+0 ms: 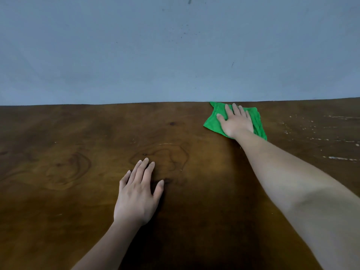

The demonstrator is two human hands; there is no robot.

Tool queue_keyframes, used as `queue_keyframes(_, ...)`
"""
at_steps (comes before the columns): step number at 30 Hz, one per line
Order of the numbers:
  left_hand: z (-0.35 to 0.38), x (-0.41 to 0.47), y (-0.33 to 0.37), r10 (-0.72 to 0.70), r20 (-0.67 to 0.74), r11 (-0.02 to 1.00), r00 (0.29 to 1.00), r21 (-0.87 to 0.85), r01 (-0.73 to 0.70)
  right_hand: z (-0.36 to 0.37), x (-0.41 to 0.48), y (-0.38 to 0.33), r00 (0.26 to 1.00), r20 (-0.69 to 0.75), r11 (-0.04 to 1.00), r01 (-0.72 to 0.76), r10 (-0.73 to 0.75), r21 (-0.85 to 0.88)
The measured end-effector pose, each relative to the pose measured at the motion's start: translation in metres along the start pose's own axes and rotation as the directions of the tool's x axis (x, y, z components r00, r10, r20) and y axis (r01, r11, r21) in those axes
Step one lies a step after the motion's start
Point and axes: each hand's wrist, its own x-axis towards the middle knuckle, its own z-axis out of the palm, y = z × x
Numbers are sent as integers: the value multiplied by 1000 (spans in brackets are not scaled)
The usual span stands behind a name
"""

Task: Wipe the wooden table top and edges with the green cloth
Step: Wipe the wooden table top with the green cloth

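While we lean in, left hand [136,197] lies flat, fingers straight, on tabletop [68,191] — bracing, we judge. Right hand [236,121] presses green cloth [213,121], fingers spread, at far edge by wall [175,51] — likely reaching rim. Cloth bright, crumpled, partly folded; pale streaks [331,141] farther right unwiped.

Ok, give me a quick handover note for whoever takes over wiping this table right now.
Right hand: flat, pressing the green cloth at the far edge of the table, by the wall.
Left hand: flat on bare wood, holding nothing.
Done: cannot tell how much is wiped.
To do: white specks right of the cloth, and the edges.
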Motion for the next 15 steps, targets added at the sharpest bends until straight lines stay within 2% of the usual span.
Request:
queue_keyframes(6, -2, -2, 1, 12, -8, 1000, 1000, 2, -12, 2, -61, 26, 995, -8, 995, -95, 95, -1)
queue_keyframes(11, 1, -2, -1, 21, -7, 999, 1000, 24, -20, 10, -131, 19, 998, 1, 998, -64, 64, -15)
queue_keyframes(15, -1, -2, -2, 42, 9, 999, 999, 33, -43, 21, -195, 2, 1000, 17, 1000, 23, -23, -10)
